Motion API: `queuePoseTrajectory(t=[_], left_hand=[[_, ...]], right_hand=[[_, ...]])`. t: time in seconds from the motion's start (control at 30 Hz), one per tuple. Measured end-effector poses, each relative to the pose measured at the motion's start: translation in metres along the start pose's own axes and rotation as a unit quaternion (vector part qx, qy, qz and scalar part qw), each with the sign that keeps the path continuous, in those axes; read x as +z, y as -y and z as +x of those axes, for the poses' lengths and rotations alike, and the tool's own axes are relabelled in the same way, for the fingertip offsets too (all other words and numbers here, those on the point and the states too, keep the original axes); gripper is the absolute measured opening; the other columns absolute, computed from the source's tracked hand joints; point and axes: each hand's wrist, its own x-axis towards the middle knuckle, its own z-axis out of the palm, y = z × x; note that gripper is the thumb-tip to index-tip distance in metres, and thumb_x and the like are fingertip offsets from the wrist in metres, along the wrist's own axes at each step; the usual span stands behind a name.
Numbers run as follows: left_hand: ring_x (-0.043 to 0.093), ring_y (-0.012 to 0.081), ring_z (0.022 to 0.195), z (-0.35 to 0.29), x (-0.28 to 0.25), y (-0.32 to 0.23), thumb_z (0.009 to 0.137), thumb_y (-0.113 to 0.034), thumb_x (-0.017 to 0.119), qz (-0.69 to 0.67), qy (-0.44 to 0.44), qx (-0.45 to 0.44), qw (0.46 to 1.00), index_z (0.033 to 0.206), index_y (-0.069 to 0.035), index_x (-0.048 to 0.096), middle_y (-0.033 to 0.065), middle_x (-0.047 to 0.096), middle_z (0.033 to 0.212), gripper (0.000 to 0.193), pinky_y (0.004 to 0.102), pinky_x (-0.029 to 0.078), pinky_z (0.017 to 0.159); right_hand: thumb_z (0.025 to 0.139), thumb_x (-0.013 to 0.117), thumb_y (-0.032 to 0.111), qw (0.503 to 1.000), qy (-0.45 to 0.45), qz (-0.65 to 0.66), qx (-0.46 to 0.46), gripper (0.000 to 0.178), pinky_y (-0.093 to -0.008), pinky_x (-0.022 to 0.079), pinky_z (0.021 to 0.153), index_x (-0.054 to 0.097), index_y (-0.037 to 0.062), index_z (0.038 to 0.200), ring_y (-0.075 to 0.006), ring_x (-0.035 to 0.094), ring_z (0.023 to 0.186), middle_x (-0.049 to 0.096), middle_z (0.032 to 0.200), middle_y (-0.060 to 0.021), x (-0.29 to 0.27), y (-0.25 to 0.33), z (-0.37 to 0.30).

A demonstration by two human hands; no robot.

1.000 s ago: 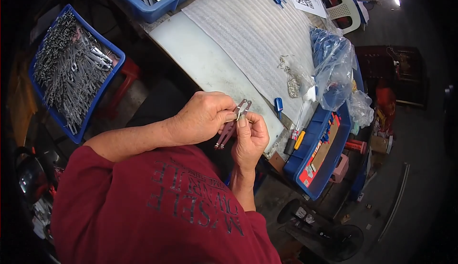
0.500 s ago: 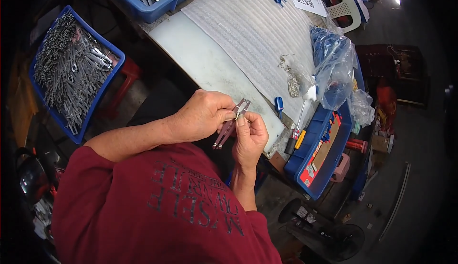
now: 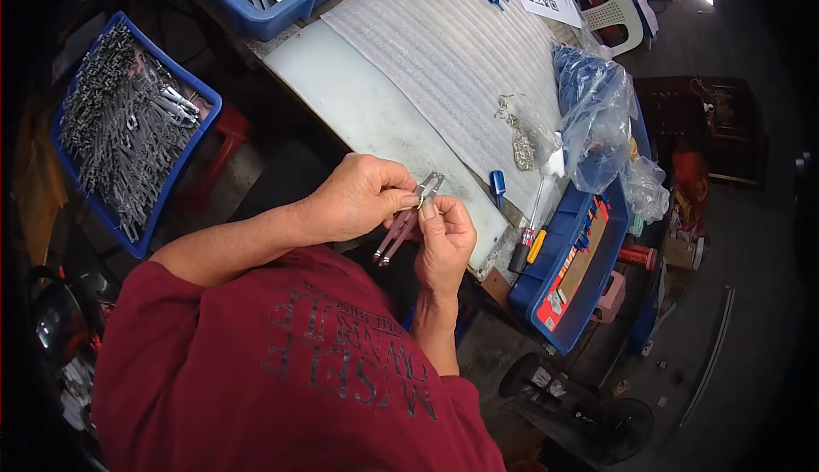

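Note:
Between my two hands I hold a narrow, dark reddish-brown metal bracket (image 3: 395, 238), two slim bars side by side with shiny ends, tilted over my lap by the table edge. Thumb and fingers of my left hand (image 3: 354, 199) pinch it near its upper end. My right hand (image 3: 445, 237) grips the same part from the other side, thumb on top. Something small and pale shows between the thumb tips, too small to name. On the white board (image 3: 341, 88) beyond lie a short blue-handled tool (image 3: 497, 183) and a heap of small metal pieces (image 3: 523, 149).
A blue bin (image 3: 177, 67) of thin metal strips stands at left. Another blue bin (image 3: 281, 13) holds metal bars at the far edge. White foam sheet (image 3: 435, 45) covers much of the table. At right are screwdrivers (image 3: 522, 250), a blue tray (image 3: 533, 301) and plastic bags (image 3: 593, 105).
The bracket has turned slightly in my fingers, its lower end shifting left and its upper end rising a little. Both hands keep their pinch and have barely moved.

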Motion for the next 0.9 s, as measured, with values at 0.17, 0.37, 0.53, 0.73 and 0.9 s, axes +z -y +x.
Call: queuePoseTrajectory(t=[0.17, 0.37, 0.53, 0.73, 0.9], left_hand=[[0.053, 0.0090, 0.050, 0.002, 0.001, 0.005, 0.075, -0.006, 0.056, -0.016, -0.023, 0.030, 0.999, 0.077, 0.006, 0.059, 0.0090, 0.058, 0.058, 0.013, 0.0238, 0.043, 0.046], [0.054, 0.0087, 0.054, 0.003, -0.002, 0.002, 0.078, -0.006, 0.054, -0.010, -0.003, 0.002, 1.000, 0.078, 0.006, 0.059, 0.0077, 0.059, 0.062, 0.012, 0.0229, 0.044, 0.049], [0.054, 0.0077, 0.058, 0.004, -0.004, 0.004, 0.079, -0.005, 0.053, 0.011, 0.003, -0.011, 1.000, 0.079, 0.006, 0.058, 0.0056, 0.058, 0.066, 0.011, 0.0214, 0.045, 0.051], [0.054, 0.0077, 0.058, 0.007, -0.004, 0.010, 0.080, -0.005, 0.053, 0.033, 0.000, -0.011, 0.999, 0.080, 0.006, 0.059, 0.0054, 0.058, 0.066, 0.012, 0.0215, 0.046, 0.050], [0.055, 0.0084, 0.061, 0.007, -0.004, 0.011, 0.081, -0.006, 0.054, 0.017, 0.000, -0.004, 1.000, 0.084, 0.006, 0.059, 0.0058, 0.059, 0.069, 0.014, 0.0214, 0.047, 0.053]], right_hand=[[0.085, 0.048, 0.009, 1.000, -0.001, -0.005, -0.006, 0.012, -0.0228, 0.048, 0.058, 0.049, -0.0033, 0.086, -0.0129, 0.058, 0.063, 0.058, 0.073, -0.0090, 0.000, -0.001, 0.000], [0.084, 0.052, 0.011, 0.999, -0.022, -0.021, -0.023, 0.012, -0.0197, 0.044, 0.053, 0.050, -0.0003, 0.082, -0.0089, 0.053, 0.057, 0.055, 0.067, -0.0040, 0.007, 0.002, 0.000], [0.083, 0.052, 0.009, 1.000, -0.014, -0.026, -0.009, 0.009, -0.0183, 0.043, 0.053, 0.050, -0.0003, 0.082, -0.0074, 0.052, 0.056, 0.055, 0.068, -0.0031, 0.007, 0.000, 0.002], [0.084, 0.051, 0.008, 1.000, -0.009, -0.027, -0.013, 0.009, -0.0195, 0.045, 0.053, 0.049, -0.0006, 0.082, -0.0090, 0.054, 0.058, 0.056, 0.070, -0.0045, 0.003, -0.005, 0.004], [0.084, 0.052, 0.010, 0.999, -0.022, -0.028, -0.014, 0.011, -0.0198, 0.045, 0.052, 0.049, -0.0005, 0.083, -0.0093, 0.054, 0.057, 0.056, 0.070, -0.0046, 0.001, -0.009, 0.005]])
